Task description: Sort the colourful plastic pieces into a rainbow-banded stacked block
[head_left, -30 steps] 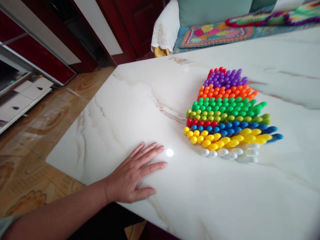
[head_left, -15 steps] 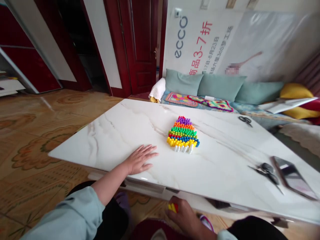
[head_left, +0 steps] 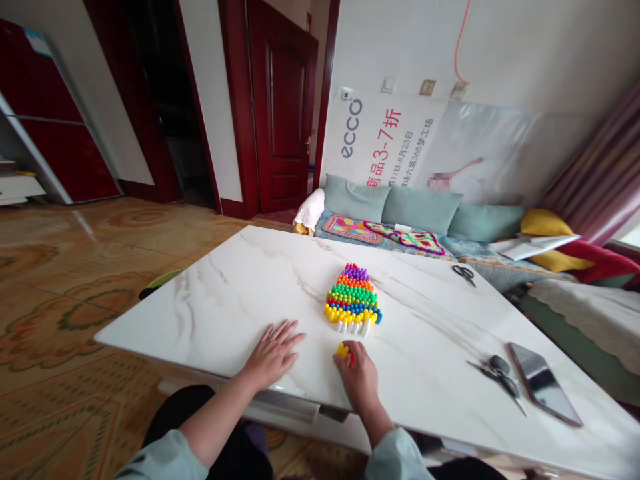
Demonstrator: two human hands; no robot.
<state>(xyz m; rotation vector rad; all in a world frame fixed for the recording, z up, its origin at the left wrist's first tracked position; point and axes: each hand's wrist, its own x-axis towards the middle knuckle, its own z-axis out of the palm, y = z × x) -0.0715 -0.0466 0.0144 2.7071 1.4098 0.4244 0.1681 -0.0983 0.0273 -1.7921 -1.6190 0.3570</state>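
1. A small yellow-and-red piece (head_left: 342, 351) sits between the thumb and fingers of the right hand (head_left: 359, 372), over the near part of the table, just in front of the beaded piece. The fingers hide much of it, so its long axis and the way it points cannot be told.
2. The right hand's grip is narrow, pinched on that piece; its yellow part shows at the fingertips, with red beside the fingers.
3. The beaded piece (head_left: 353, 297) lies on the table, its long axis running away from the person, narrow end far, wider end near.
4. Its glossy, rounded beads form crosswise bands, from far to near: red, purple, orange, green, olive, red with blue, then yellow. White, elongated prongs point toward the person.
5. The left hand (head_left: 273, 352) lies palm down, fingers spread, holding nothing, left of the right hand.
6. The white, veined table (head_left: 250, 280) also bears scissors (head_left: 464, 274), a dark-handled tool (head_left: 506, 381) and a dark, flat device (head_left: 544, 383), all toward the right.
7. Beyond stands a sofa with green cushions (head_left: 425, 212).
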